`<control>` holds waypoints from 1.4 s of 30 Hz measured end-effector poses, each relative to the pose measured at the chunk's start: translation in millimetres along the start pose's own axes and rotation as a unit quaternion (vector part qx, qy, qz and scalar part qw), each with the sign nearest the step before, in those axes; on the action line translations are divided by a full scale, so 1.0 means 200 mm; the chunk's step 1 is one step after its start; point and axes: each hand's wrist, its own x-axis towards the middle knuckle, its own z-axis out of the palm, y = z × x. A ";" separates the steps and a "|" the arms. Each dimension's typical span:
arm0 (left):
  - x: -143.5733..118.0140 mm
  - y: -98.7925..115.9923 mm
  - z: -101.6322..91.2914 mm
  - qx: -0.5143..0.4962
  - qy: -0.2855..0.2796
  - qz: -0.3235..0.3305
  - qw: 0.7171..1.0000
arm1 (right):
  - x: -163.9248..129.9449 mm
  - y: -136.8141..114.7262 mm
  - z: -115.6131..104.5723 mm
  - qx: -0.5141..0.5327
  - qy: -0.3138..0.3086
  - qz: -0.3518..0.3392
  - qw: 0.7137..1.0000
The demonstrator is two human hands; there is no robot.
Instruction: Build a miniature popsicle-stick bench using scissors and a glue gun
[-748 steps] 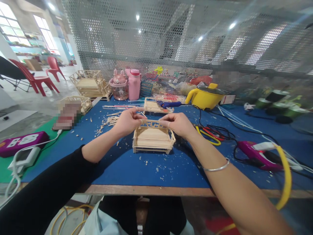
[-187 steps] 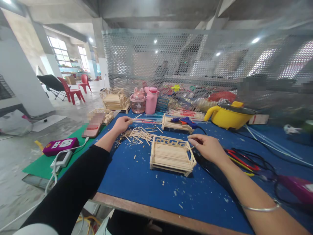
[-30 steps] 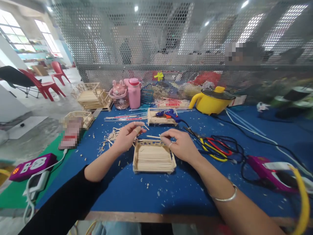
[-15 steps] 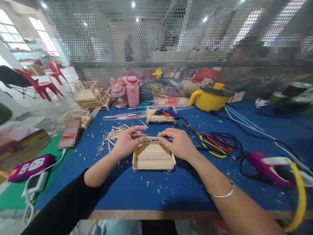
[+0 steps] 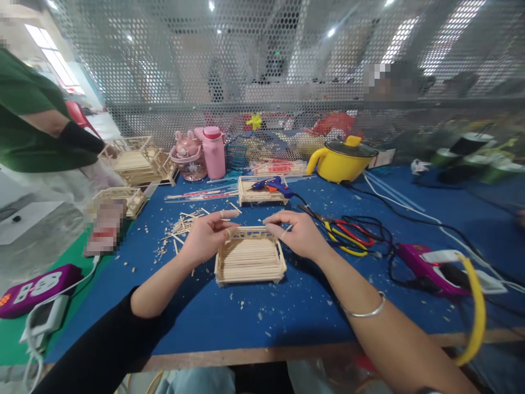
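A small tray built of pale wooden sticks [image 5: 250, 260] lies in front of me on the blue tabletop, with a low railing along its back and sides. My left hand [image 5: 209, 234] pinches at the back left corner, index finger stretched over the rail. At the back right corner, my right hand [image 5: 298, 234] has thumb and fingers pressed together. Between them a thin wooden stick [image 5: 252, 227] runs along the top of the back rail; its ends are hidden by my fingertips. Behind it, a blue glue gun [image 5: 273, 186] rests on a second stick tray [image 5: 246, 196].
Loose cut sticks [image 5: 184, 225] lie left of the tray. Cables and yellow-handled pliers [image 5: 346, 246] are at right, near a purple power strip [image 5: 430, 268]. A yellow pot [image 5: 342, 164], a pink flask [image 5: 213, 156] and stick frames [image 5: 137, 161] stand behind. A person in green [image 5: 36, 120] is at left.
A person in a green top has come into view at left, an arm near the stick frames. The view has shifted slightly right; my hands remain at the tray's back rail.
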 end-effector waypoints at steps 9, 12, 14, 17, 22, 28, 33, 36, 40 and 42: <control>0.02 0.01 -0.03 -0.111 0.002 -0.035 0.993 | 0.00 -0.02 0.03 -0.025 -0.015 -0.007 1.000; 0.01 0.01 -0.03 -0.120 -0.007 -0.030 0.992 | 0.00 -0.02 0.04 -0.031 -0.015 -0.011 0.999; 0.00 0.01 -0.02 -0.099 -0.010 -0.016 0.995 | 0.00 -0.02 0.04 -0.032 -0.018 -0.015 0.999; 0.01 0.00 0.00 -0.073 0.006 0.010 0.997 | 0.00 -0.02 0.05 -0.023 -0.005 -0.017 1.000; 0.07 -0.04 -0.13 0.005 0.119 -0.001 0.993 | -0.01 -0.03 0.04 0.014 0.063 0.003 0.998; 0.25 -0.12 -0.30 0.429 0.160 0.062 0.887 | -0.01 0.00 0.03 0.009 0.078 0.004 0.997; 0.49 -0.15 -0.17 0.567 0.004 0.107 0.816 | -0.01 0.06 0.03 -0.023 0.088 -0.007 0.996; 0.59 -0.15 -0.11 0.589 -0.043 0.115 0.799 | -0.01 0.09 0.03 -0.030 0.090 -0.009 0.995; 0.62 -0.15 -0.11 0.600 -0.063 0.134 0.786 | -0.02 0.10 0.03 -0.034 0.091 -0.010 0.995; 0.61 -0.17 -0.13 0.607 -0.067 0.141 0.780 | -0.02 0.11 0.03 -0.036 0.087 -0.012 0.995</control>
